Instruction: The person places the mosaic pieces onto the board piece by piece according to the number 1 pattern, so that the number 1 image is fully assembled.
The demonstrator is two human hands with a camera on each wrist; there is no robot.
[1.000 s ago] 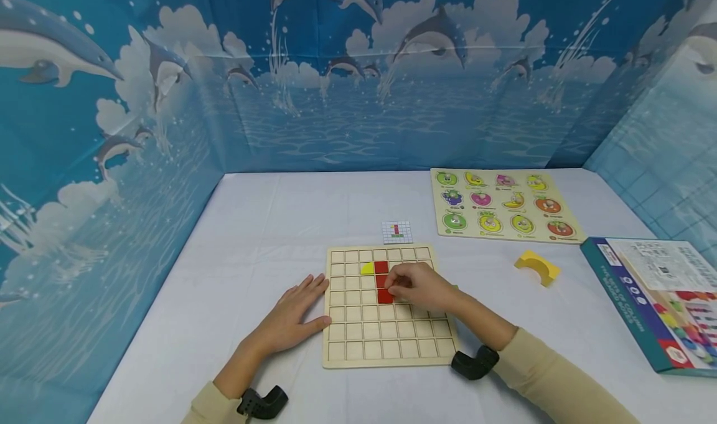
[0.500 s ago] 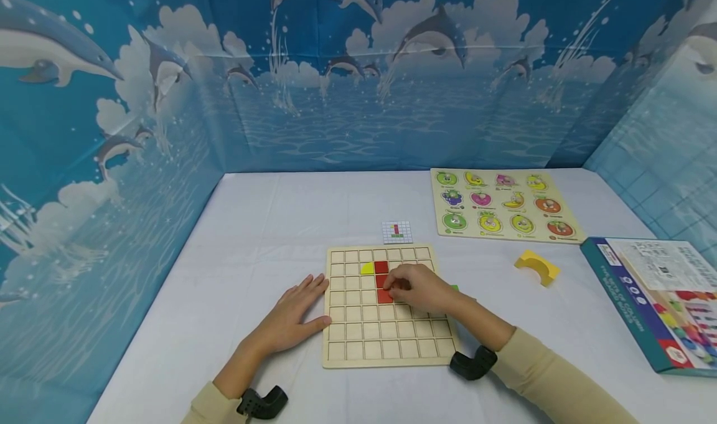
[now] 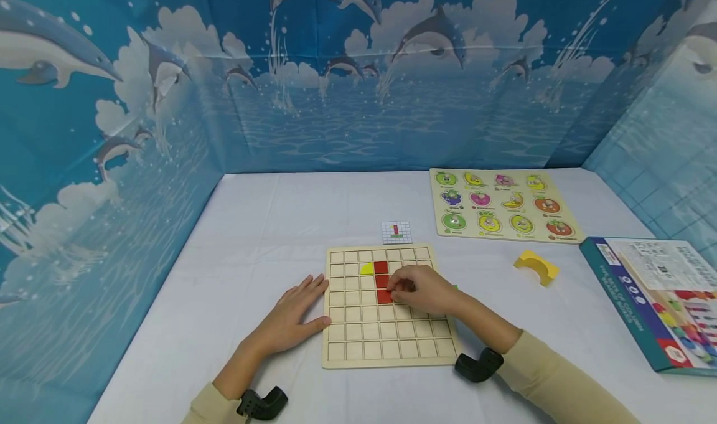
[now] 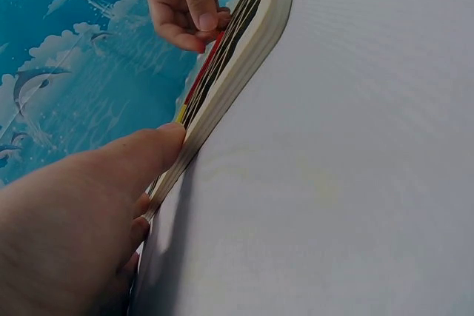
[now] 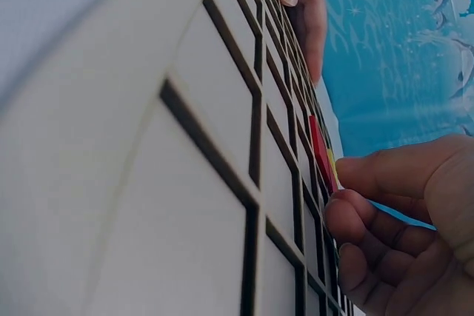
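Head view, far left: what is listed?

One left hand [image 3: 294, 315], fingers spread, tips at the left edge of the wooden board [image 3: 353, 349].

On the board?

One yellow piece [image 3: 367, 268], in the cell just left of the farthest of three red tiles [image 3: 381, 267]. The tiles make one column, long axis running near to far. Just past the board's far edge: one small grid card [image 3: 396, 233].

Which hand is nearer the column?

The right hand [image 3: 426, 290]. The column lies between both hands: well apart from the left, just beside the right fingertips, which are at the nearest tile's right side.

Pinched?

Cannot tell; fingers bent, tips close together.

Rightward remainder?

One green piece [image 3: 456, 286], mostly hidden; one fruit board [image 3: 492, 187]; one yellow arch block [image 3: 539, 264]; one box [image 3: 661, 299].
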